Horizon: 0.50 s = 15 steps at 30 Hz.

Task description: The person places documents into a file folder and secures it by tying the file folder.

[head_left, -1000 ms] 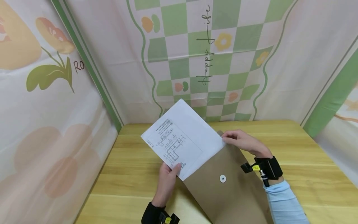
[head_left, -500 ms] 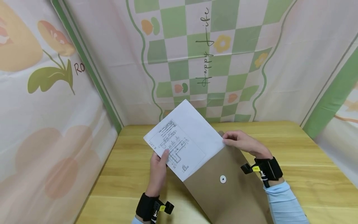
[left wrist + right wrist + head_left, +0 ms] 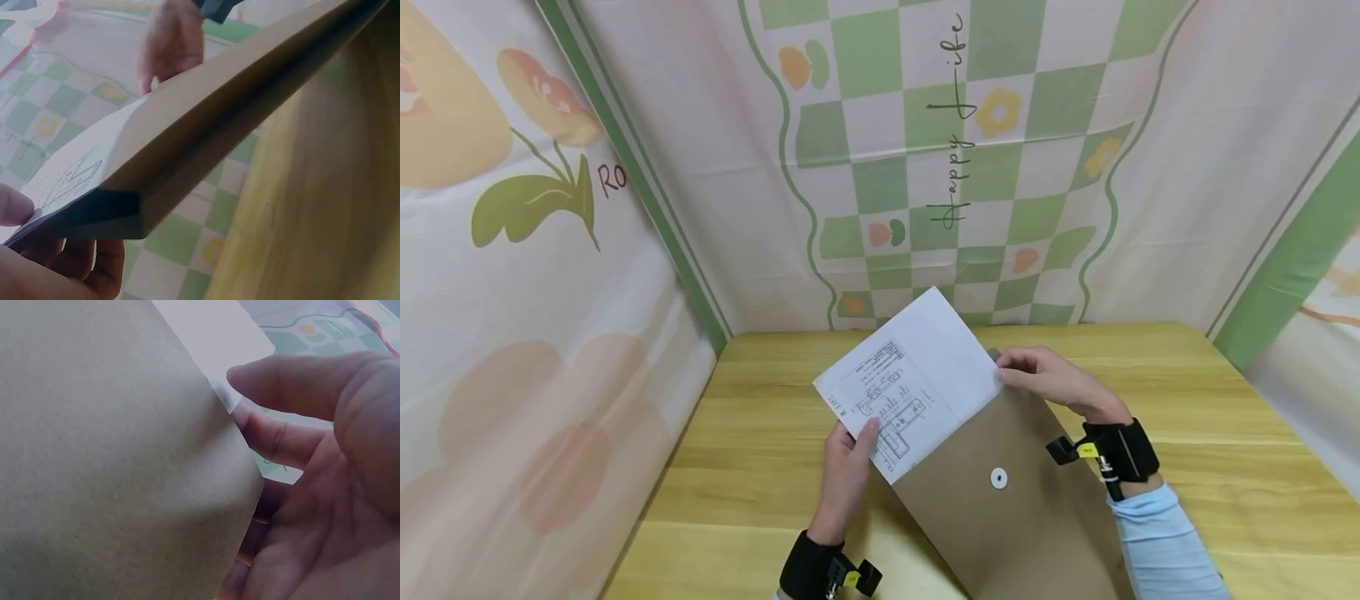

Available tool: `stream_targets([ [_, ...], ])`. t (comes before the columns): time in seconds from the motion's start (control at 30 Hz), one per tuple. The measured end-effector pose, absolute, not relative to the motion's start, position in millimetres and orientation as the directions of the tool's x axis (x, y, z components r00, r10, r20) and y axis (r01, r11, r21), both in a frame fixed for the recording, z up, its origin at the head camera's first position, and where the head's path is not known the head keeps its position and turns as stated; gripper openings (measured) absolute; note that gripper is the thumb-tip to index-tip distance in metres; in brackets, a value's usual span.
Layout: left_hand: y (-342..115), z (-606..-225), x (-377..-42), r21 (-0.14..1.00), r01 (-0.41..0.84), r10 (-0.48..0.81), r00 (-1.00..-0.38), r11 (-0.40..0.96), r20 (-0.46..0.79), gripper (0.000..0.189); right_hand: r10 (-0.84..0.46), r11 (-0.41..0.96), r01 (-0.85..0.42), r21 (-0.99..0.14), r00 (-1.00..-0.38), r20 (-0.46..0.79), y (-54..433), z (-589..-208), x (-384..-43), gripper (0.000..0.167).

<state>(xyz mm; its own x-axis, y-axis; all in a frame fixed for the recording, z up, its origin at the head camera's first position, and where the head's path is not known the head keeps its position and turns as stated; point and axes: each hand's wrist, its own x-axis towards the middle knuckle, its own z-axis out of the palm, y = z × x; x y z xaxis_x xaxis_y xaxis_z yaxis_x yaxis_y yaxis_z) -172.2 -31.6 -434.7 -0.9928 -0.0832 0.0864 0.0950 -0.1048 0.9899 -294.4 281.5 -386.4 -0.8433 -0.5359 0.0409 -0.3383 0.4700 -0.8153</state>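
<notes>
White paper [image 3: 915,385] printed in black, brown envelope [image 3: 1018,512], green checked backdrop [image 3: 925,171], yellow table [image 3: 745,467]

Table [image 3: 745,492]: light yellow-brown wood, horizontal plank-look grain with darker streaks, slightly shiny. Far corners rounded, left edge slants down toward the viewer, near edge out of frame. Pale glare low, near centre. Brown envelope [image 3: 992,533] slants over the middle of the tabletop, its far end raised off the wood; near end runs out of frame, can't tell if that part rests on it.
</notes>
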Motion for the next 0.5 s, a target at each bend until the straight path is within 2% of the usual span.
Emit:
stream_targets([
  [0.23,-30,-433,-170,0.984,0.105,-0.056,-0.994,-0.142,0.098,0.035,-0.541,0.459,-0.353,-0.815,-0.839,0.058,286,-385,-291,0.015],
  [0.5,-44,-418,-177,0.977,0.170,-0.157,-0.976,-0.129,0.149,0.035,-0.543,0.450,-0.349,-0.822,-0.838,0.058,282,-381,-289,0.014],
])
